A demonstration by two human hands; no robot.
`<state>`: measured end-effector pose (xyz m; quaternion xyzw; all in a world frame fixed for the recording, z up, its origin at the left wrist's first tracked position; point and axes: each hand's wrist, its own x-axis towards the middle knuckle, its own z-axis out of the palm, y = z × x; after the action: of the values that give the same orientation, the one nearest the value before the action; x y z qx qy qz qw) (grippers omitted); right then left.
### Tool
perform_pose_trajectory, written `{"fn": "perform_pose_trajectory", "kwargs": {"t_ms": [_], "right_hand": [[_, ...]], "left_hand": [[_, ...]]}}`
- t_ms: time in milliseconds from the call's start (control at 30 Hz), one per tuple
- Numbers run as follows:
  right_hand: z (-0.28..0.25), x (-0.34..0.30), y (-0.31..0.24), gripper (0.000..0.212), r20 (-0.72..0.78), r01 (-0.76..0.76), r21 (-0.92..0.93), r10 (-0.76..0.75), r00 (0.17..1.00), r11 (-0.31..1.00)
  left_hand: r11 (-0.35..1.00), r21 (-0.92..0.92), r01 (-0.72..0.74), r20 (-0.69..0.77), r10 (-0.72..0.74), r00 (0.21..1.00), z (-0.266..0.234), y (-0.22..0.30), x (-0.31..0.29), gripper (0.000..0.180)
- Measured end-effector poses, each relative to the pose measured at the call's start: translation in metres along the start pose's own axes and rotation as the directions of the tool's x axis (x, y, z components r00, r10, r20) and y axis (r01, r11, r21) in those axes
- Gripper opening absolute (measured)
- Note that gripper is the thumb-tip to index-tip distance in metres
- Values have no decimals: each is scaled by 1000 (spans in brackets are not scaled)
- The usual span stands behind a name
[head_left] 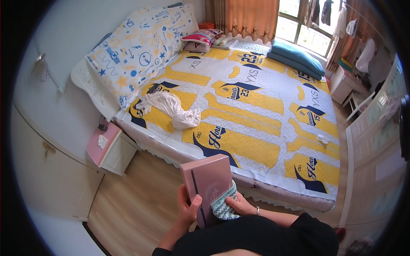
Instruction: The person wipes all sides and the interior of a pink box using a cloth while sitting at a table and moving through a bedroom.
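A flat pink box [210,174] with a dark stripe along one side stands tilted upright in front of my body. My left hand [188,208] grips its left edge, thumb on the front face and fingers behind. In my right hand [242,205] is a green-and-white striped cloth [224,205], pressed against the lower right of the box's front. The thumb lies over the cloth; part of the fingers is hidden by it. A bracelet circles the right wrist.
Beyond the box is a bed with a yellow-and-white printed sheet [252,147]. A crumpled white garment [171,110], pillows [203,37] and a folded teal quilt [295,59] lie on it. A pink-topped nightstand [98,149] stands left, a door [51,170] beyond; pale wardrobe doors [373,166] line the right.
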<state>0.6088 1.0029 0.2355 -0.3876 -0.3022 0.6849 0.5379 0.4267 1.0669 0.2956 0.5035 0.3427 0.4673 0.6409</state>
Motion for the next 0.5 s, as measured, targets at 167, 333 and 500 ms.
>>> {"fn": "perform_pose_trajectory", "kwargs": {"t_ms": [167,333,500], "right_hand": [[27,18,-32,73,106,62,-152,-46,993,987],[36,56,-55,73,121,80,-215,-55,991,973],[41,127,-80,70,156,187,-175,-161,975,967]], "left_hand": [[992,62,-110,-27,112,993,-16,14,-8,52],[986,107,-132,13,131,991,-32,17,13,58],[955,292,-50,126,13,992,-56,34,62,87]]}}
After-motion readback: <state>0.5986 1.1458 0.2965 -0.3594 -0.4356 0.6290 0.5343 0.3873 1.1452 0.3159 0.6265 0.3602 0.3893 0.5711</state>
